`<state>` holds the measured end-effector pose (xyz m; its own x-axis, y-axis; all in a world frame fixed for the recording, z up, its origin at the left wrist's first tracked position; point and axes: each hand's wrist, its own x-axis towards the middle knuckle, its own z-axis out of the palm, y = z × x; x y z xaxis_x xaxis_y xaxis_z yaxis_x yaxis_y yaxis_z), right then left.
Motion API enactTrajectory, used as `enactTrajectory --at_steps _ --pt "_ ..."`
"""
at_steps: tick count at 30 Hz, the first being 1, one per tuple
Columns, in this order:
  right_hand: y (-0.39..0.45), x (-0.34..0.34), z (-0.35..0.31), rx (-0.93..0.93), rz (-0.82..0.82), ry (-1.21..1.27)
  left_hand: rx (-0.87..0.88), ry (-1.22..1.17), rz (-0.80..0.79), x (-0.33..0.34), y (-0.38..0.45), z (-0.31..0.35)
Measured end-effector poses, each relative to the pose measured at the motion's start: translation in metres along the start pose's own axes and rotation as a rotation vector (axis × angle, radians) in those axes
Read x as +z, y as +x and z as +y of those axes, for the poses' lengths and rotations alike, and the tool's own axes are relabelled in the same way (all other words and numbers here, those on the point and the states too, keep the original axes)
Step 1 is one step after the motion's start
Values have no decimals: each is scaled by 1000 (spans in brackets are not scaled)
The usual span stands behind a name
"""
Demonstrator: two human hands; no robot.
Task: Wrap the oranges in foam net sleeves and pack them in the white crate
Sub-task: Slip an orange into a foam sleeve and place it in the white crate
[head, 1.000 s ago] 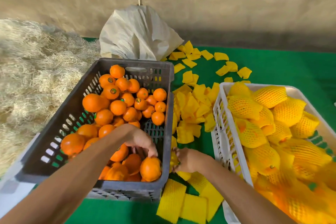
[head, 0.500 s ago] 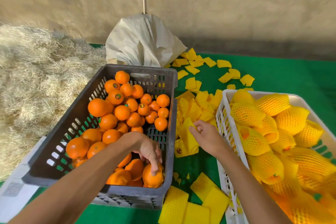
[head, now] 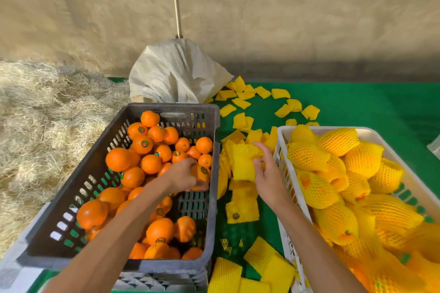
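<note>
1. Now my left hand has lifted an orange clear of the heap in the dark crate; half a second ago it was still low at the near corner.
2. Meanwhile my right hand has closed its fingers on a foam net sleeve picked from the loose pile beside the white crate.
3. Fruit and sleeve are both in hand, near each other, so I judge wrapping comes next.

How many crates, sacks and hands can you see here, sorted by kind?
Grey crate: 1
White crate: 1
White sack: 1
Hands: 2, left hand holding an orange, right hand on a foam sleeve
Total: 5
</note>
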<state>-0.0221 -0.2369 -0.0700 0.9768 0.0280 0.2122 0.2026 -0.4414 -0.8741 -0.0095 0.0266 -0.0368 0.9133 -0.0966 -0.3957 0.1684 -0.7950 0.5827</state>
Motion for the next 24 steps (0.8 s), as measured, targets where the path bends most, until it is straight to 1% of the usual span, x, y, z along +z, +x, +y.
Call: enactTrajectory --at_steps 2,4,5,6,7,8,10,12,14,16,19,21,23,24 --pt "2 0 -1 21 33 41 56 -138 267 0 -1 9" --pt "5 1 -1 72 92 79 117 -356 516 0 -5 25" --pt "7 2 -1 107 113 122 156 -479 609 0 -8 35" --pt "9 2 1 134 122 175 200 -575 658 0 -11 47" --pt "10 3 2 149 132 209 237 -641 658 1 -13 59" --pt "10 3 2 150 149 200 263 -693 616 3 -15 72" --pt "9 1 -1 127 206 146 265 -822 441 8 -14 99" --pt "6 -2 -2 114 268 154 196 -1041 231 15 -9 120" --pt "4 -4 -1 102 310 201 123 -1200 75 24 -7 130" --pt "5 -5 1 108 328 198 108 -1192 -36 35 0 127" --pt "11 -8 5 191 317 140 152 -1182 -211 50 5 119" --pt "11 -9 7 232 308 85 193 -1176 -295 53 6 117" --pt "7 -7 9 201 313 70 217 -1146 -356 53 6 116" --pt "5 -6 10 153 316 75 217 -1116 -380 53 5 116"
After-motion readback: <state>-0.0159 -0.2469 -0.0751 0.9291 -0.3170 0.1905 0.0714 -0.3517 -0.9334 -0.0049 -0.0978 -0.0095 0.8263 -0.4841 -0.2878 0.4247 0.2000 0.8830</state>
